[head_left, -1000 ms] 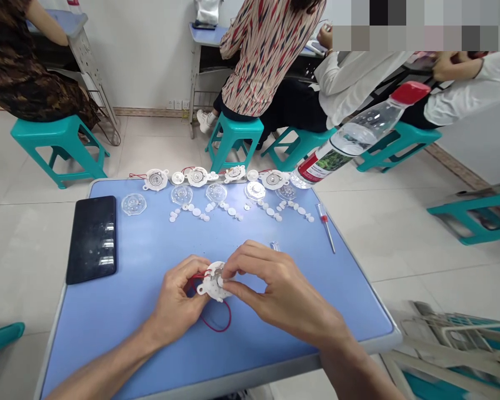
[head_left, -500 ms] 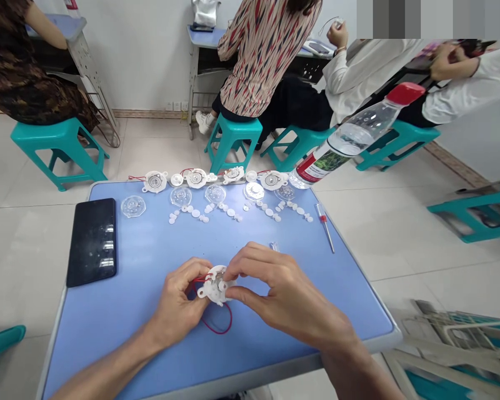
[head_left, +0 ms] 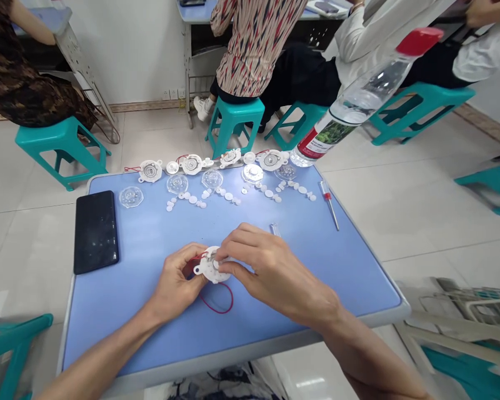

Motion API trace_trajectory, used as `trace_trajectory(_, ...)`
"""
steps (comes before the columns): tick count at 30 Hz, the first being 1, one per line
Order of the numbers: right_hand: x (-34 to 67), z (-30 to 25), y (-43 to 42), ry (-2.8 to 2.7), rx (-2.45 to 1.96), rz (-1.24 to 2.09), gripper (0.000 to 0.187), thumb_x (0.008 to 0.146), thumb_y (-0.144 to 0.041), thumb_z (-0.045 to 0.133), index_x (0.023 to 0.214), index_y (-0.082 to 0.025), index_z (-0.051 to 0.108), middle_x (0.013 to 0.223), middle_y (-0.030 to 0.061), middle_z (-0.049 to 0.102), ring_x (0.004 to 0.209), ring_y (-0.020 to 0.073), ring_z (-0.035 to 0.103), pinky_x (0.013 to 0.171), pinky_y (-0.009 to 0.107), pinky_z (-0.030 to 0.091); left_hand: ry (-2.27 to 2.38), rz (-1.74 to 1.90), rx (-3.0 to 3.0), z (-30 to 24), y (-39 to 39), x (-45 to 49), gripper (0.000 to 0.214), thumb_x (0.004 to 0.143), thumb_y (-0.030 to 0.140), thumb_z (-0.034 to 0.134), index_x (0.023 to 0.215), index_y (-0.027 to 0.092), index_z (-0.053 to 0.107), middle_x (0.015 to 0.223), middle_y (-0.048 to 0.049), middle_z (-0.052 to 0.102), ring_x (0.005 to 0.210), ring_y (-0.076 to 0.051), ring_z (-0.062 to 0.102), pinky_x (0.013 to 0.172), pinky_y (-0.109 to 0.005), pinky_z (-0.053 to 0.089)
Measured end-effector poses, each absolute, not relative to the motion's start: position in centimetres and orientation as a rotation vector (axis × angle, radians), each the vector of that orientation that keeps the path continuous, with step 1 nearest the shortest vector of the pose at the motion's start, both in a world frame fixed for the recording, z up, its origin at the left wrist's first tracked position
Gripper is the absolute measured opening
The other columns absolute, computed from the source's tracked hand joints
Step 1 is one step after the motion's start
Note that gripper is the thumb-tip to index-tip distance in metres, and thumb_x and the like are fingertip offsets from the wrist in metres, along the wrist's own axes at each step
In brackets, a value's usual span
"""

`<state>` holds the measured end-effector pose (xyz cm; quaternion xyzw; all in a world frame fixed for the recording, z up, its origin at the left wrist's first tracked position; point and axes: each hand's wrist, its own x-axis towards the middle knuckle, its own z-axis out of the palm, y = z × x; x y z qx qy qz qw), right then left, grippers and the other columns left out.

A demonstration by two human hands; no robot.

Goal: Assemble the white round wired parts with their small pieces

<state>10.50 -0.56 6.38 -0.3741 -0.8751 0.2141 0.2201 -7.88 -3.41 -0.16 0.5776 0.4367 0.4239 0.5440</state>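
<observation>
My left hand (head_left: 178, 286) grips the left edge of a white plastic gearbox housing (head_left: 208, 272) with mounting ears, held just above the blue desk near its front. Red wire (head_left: 232, 303) loops from it down over the desk. My right hand (head_left: 270, 266) pinches a small white gear (head_left: 215, 265) at the housing's face, thumb and fingers partly covering it. Whether that gear is seated cannot be seen. Beyond my hands lie several rows of small white gears (head_left: 228, 196), clear round covers (head_left: 131, 196) and more white housings (head_left: 150, 171) along the far edge.
A black tablet or phone (head_left: 95, 232) lies at the left. A red-collared screwdriver (head_left: 330, 205) rests at the right, and a small clear piece (head_left: 275, 229) behind my right hand. A water bottle (head_left: 337, 122) stands at the far right corner. People sit on teal stools (head_left: 236, 114) beyond.
The head view has shifted slightly, so the desk sits a little differently in the picture. My right fingertips have come closer in over the gear on the housing; the left hand keeps its hold.
</observation>
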Motion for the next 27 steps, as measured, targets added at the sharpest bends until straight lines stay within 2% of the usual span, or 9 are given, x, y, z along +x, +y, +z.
trace_trajectory(5,10.66,6.49,-0.72,-2.501,-1.02,0.561,0.017,0.091,-0.008,0.056,0.085,-0.018,0.069,0.08,0.0059,0.065,0.08,0.0181,0.055,0.066,0.029,0.045,1.011,0.978,1.304,0.22,-3.33,-7.79,0.016,0.08,0.02,0.07,0.095,0.018,0.072,0.093,-0.0039,0.069,0.081,-0.014,0.06,0.072,-0.023,0.047)
trace_trajectory(9,10.73,6.43,-0.71,-2.494,-1.011,0.551,0.016,0.09,-0.009,0.058,0.081,-0.018,0.068,0.079,0.0057,0.064,0.08,0.0178,0.054,0.065,0.029,0.043,0.995,0.988,1.237,0.4,-3.27,-7.8,0.025,0.076,0.024,0.075,0.1,0.018,0.07,0.09,-0.0035,0.07,0.078,-0.013,0.061,0.072,-0.023,0.048)
trace_trajectory(15,10.55,6.38,-0.67,-2.47,-0.973,0.573,0.014,0.091,-0.012,0.058,0.083,-0.016,0.068,0.079,0.0058,0.064,0.078,0.0176,0.053,0.065,0.029,0.044,0.928,0.973,1.18,0.25,-3.2,-7.91,0.02,0.076,0.022,0.076,0.094,0.016,0.072,0.088,-0.0036,0.069,0.076,-0.013,0.06,0.071,-0.022,0.048)
trace_trajectory(27,10.0,6.55,-1.04,-2.371,-0.962,0.699,0.015,0.088,-0.006,0.056,0.081,-0.017,0.064,0.078,0.0042,0.063,0.078,0.0178,0.052,0.064,0.029,0.043,0.918,0.966,1.11,0.57,-3.47,-8.09,0.018,0.075,0.019,0.077,0.092,0.015,0.073,0.086,-0.0039,0.067,0.079,-0.013,0.058,0.073,-0.022,0.047)
